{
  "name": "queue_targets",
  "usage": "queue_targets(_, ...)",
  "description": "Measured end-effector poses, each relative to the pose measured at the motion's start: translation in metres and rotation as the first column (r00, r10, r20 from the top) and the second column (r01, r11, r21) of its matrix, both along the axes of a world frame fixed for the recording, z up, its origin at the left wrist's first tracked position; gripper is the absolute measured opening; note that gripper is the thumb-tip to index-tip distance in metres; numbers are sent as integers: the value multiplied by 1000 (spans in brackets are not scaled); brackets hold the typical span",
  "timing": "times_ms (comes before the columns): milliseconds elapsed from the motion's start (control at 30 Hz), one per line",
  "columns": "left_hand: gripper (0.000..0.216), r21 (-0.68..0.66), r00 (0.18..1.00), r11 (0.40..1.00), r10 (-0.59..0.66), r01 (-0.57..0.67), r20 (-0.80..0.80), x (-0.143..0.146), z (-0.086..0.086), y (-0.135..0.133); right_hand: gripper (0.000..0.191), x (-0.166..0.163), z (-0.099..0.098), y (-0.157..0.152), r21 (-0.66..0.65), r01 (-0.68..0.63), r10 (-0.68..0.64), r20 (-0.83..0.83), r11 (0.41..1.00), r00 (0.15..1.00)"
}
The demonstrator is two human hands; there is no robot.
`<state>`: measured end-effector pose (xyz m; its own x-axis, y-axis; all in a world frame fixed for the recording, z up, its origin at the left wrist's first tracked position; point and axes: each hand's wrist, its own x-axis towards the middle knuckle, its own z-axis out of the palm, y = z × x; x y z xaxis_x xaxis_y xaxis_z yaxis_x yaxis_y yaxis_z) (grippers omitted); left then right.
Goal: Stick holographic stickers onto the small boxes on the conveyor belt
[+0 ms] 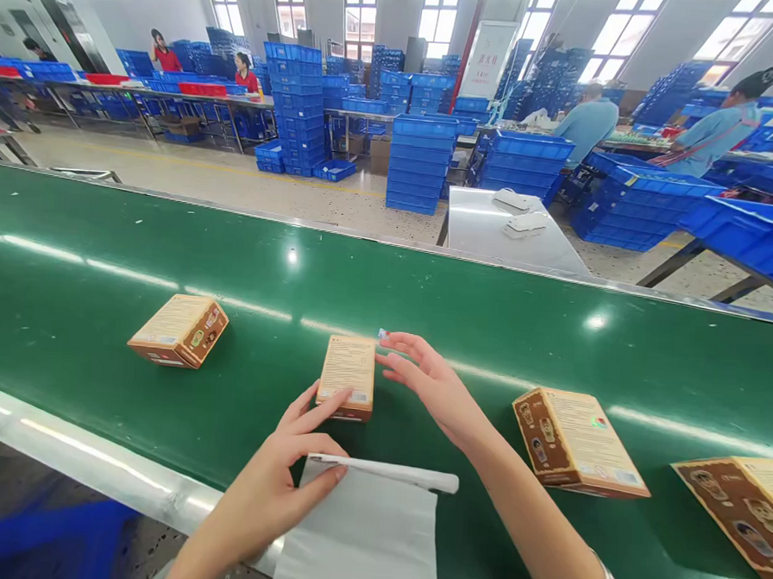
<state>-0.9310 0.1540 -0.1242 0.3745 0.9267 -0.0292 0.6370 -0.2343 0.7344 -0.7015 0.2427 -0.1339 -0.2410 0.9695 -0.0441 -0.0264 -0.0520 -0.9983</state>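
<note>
On a green belt, four brown boxes.
Left hand pinches a sheet, forefinger touching the middle box; right hand, open, touches that box's right edge.

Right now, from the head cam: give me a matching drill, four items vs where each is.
Items:
1. left hand
2. right hand
3. tilted box
4. stacked blue crates

Places:
A. on the floor beyond the belt
B. on the belt, far left, untouched
C. holding the white sheet, fingers on the middle box
D. fingertips at the middle box's right edge

Pairs: 1-C, 2-D, 3-B, 4-A
</note>
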Motion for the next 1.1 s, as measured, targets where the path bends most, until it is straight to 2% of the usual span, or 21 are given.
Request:
queue_targets(167, 19, -46, 1000, 999, 4, -3, 10, 21, 1, -4, 32, -8, -2, 9, -32, 99, -98, 42, 995, 994)
queue_targets(467, 19, -61, 998, 997, -56, 56, -6, 41, 0, -6, 31, -2, -8, -4, -74, 184, -177, 92, 980, 980)
queue_targets(767, 20, -87, 996, 993, -84, 81, -37, 58, 1, -7, 33, 7, -14, -14, 34, 279, -279, 222, 960, 934)
queue_targets(967, 19, -65, 992, 991, -119, 115, -46, 71, 2, -8, 27, 13, -11, -20, 161, 334, -371, 357, 929, 858)
queue_targets(1100, 20, -65, 991, 989, -135, 133, -19, 80, 0, -7, 33, 23, -12, -18, 207, 363, -418, 399, 908, 816)
